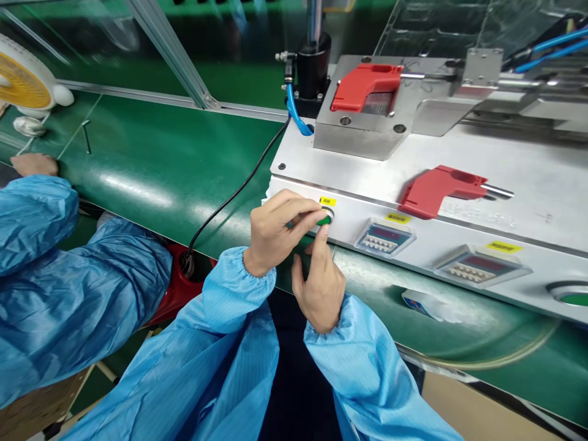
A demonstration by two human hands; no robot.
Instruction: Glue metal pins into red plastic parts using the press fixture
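A person in blue sleeves [376, 361] brings both hands close together at a green button [325, 219] on the left end of a pale machine's [294, 156] front: the left hand [275, 229] bunches its fingertips at the button, the right hand [321, 291] points an index finger just below, thumb spread, and whether either grips anything cannot be told. On top, one red handle [441, 193] lies near the front edge; another red handle [356, 86] sits in a metal fixture [349, 138]. A green table [184, 153] carries the machine

A round, silver-rimmed green button [326, 218], partly covered, sits in a white panel [347, 215].
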